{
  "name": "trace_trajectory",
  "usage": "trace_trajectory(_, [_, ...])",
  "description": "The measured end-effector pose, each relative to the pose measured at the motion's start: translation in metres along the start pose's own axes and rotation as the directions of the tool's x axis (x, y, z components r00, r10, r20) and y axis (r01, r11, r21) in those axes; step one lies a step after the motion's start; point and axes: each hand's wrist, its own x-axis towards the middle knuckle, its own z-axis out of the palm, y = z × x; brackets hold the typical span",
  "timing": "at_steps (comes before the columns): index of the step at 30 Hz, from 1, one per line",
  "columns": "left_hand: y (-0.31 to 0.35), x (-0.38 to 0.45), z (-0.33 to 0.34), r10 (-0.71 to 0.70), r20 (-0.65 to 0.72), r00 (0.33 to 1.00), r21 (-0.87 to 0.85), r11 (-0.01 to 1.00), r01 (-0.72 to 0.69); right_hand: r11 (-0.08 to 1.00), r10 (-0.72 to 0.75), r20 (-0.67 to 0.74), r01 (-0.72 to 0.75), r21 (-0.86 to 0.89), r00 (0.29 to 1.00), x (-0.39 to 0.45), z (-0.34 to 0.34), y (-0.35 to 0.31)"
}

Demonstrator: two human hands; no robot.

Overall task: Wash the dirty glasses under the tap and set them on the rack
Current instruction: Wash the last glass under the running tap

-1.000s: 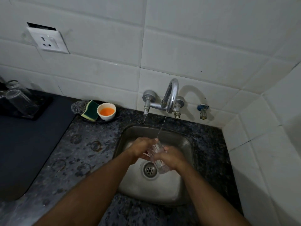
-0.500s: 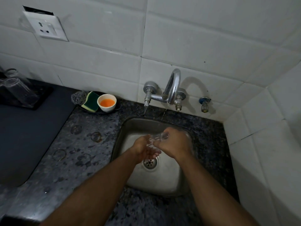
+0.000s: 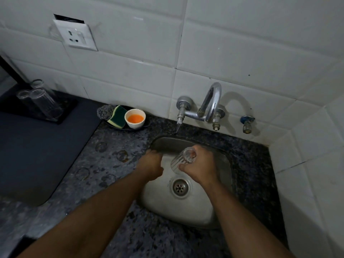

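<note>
Your right hand (image 3: 202, 169) grips a clear ribbed glass (image 3: 181, 160) over the steel sink (image 3: 210, 211), fingers and thumb curled round its body, the open mouth tilted up and back toward the tap (image 3: 211, 105). Your left hand (image 3: 151, 165) sits just beside the glass, apart from it, fingers curled loosely and holding nothing. No stream of water is clearly visible from the spout, though the dim light makes that hard to judge. To rinse well, bring the mouth directly under the spout, turn the glass so water runs round the whole inside wall, then tip it mouth-down over the drain (image 3: 180, 186) to empty it before carrying it left. The glass looks empty. On the dark surface (image 3: 115, 164) by the wall, a small white bowl (image 3: 135, 119) holds orange liquid, probably soap, beside a green and yellow sponge (image 3: 118, 119). Far left, on the dark rack (image 3: 65, 108), stand other clear glasses (image 3: 40, 101), apparently empty.
</note>
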Motion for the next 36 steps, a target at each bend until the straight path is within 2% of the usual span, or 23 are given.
trace_trajectory(2, [-0.013,0.001,0.000,0.015,0.042,0.999,0.144,0.989,-0.021,1.000,-0.009,0.010,0.009,-0.014,1.000,0.002,0.008,-0.003])
trace_trajectory(6, [-0.027,0.006,0.006,-0.019,0.107,0.994,0.209,0.978,-0.004,0.999,-0.035,0.008,0.035,-0.002,0.999,0.003,0.024,-0.009])
trace_trajectory(13, [-0.051,0.017,0.024,0.017,0.139,0.990,0.112,0.993,-0.032,0.995,-0.103,0.003,0.103,-0.014,0.995,0.012,0.034,-0.022])
trace_trajectory(22, [-0.044,0.019,0.018,-0.028,0.195,0.980,0.170,0.985,-0.006,0.992,-0.127,-0.015,0.127,-0.024,0.992,0.020,0.034,-0.030])
trace_trajectory(36, [-0.042,0.016,0.017,-0.031,0.163,0.986,0.186,0.983,0.000,0.993,-0.118,-0.010,0.118,-0.003,0.993,0.018,0.032,-0.021])
